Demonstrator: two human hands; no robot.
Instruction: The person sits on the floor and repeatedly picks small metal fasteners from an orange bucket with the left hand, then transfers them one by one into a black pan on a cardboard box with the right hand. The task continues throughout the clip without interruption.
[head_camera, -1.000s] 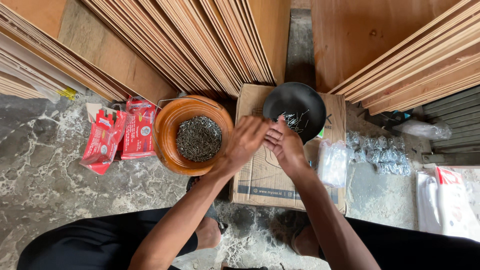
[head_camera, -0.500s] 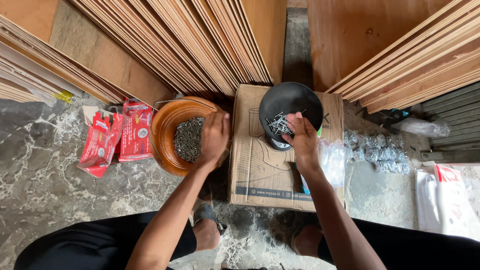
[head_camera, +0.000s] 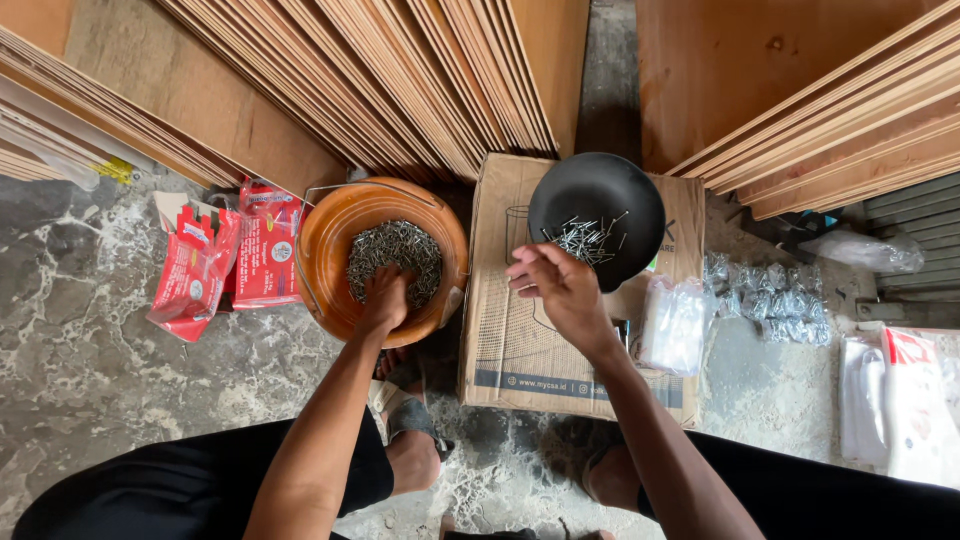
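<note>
Heap of small grey metal nails lies in round orange plastic basin on floor, left. Left hand digs into heap, fingers curled among nails. Right hand, fingers loosely pinched together, hovers at near rim of black round bowl on brown cardboard box.

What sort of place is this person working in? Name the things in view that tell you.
Probably a woodworking shop or timber store. Plywood sheets lean in stacks behind, the left hand digs into an orange basin of nails, and the floor is rough marbled stone.
</note>
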